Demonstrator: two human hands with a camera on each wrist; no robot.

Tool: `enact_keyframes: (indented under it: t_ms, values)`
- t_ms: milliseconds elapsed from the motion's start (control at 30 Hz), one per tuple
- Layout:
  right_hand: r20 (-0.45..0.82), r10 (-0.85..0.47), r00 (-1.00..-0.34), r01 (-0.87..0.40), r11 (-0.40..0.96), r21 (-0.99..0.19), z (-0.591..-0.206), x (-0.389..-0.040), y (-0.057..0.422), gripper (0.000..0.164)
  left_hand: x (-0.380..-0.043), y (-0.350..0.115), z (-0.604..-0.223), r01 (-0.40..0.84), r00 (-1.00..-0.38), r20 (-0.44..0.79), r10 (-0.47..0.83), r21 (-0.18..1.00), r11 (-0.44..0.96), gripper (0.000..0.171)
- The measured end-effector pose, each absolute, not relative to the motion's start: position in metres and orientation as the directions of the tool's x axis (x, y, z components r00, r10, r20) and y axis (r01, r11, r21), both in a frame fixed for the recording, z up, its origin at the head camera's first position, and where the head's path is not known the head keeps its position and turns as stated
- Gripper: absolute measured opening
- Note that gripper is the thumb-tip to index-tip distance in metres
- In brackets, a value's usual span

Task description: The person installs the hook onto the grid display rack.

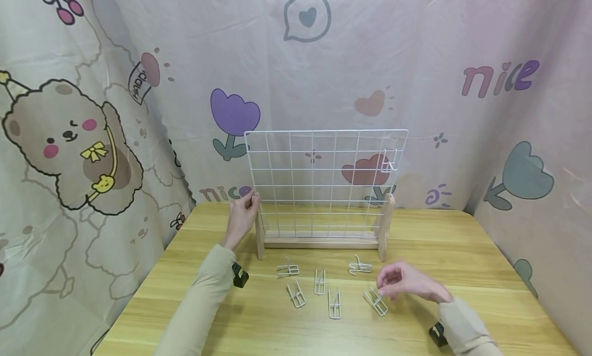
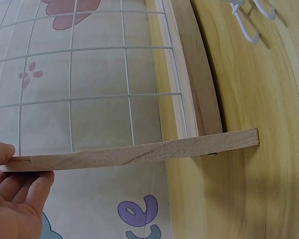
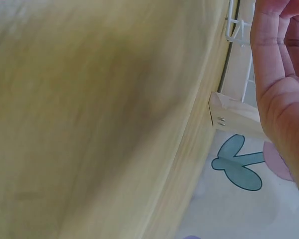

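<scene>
A white wire grid panel (image 1: pixel 324 185) stands upright in a wooden stand with a side post at each end. My left hand (image 1: pixel 242 216) grips the top of the left wooden post (image 2: pixel 129 153), thumb on one side and fingers on the other. Low over the table on the right, my right hand (image 1: pixel 407 281) pinches a white double-prong wire hook (image 1: pixel 378 305) by its upper end. In the right wrist view its fingertips are cut off by the frame edge. One similar hook (image 1: pixel 388 163) hangs on the grid's upper right.
Several more white wire hooks lie on the wooden table in front of the stand, among them one at left (image 1: pixel 289 269), one in the middle (image 1: pixel 335 304) and one near the right post (image 1: pixel 360 266). A printed curtain (image 1: pixel 277 63) encloses the back and sides.
</scene>
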State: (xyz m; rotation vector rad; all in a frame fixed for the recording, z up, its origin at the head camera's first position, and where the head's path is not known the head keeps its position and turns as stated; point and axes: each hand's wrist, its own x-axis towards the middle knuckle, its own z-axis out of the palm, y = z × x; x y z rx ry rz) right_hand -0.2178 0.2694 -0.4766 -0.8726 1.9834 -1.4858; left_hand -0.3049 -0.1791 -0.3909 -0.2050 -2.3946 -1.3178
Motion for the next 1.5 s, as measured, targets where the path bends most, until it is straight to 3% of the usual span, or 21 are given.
enact_keyframes:
  t_ms: [333, 667, 900, 1100, 1500]
  values:
    - [0.025, -0.766, -0.643, -0.226, 0.158, -0.961, -0.483, -0.218, 0.266, 0.021, -0.304, -0.179, -0.391, 0.312, -0.910, 0.409, -0.064, 0.780, 0.543, 0.045]
    - [0.003, -0.638, -0.770, -0.239, 0.283, -0.929, -0.484, -0.221, 0.264, 0.019, -0.306, -0.179, -0.391, 0.319, -0.907, 0.416, -0.065, 0.779, 0.540, 0.043]
    - [-0.036, -0.636, -0.771, -0.193, 0.287, -0.938, -0.486, -0.221, 0.265, 0.036, -0.306, -0.180, -0.392, 0.325, -0.906, 0.418, -0.062, 0.782, 0.531, 0.044]
    - [-0.083, -0.617, -0.783, -0.142, 0.306, -0.941, -0.489, -0.219, 0.262, 0.036, -0.305, -0.180, -0.393, 0.322, -0.907, 0.417, -0.061, 0.779, 0.538, 0.045]
    - [-0.081, -0.596, -0.799, -0.182, 0.367, -0.912, -0.490, -0.219, 0.259, 0.034, -0.305, -0.180, -0.393, 0.318, -0.909, 0.411, -0.064, 0.787, 0.528, 0.045]
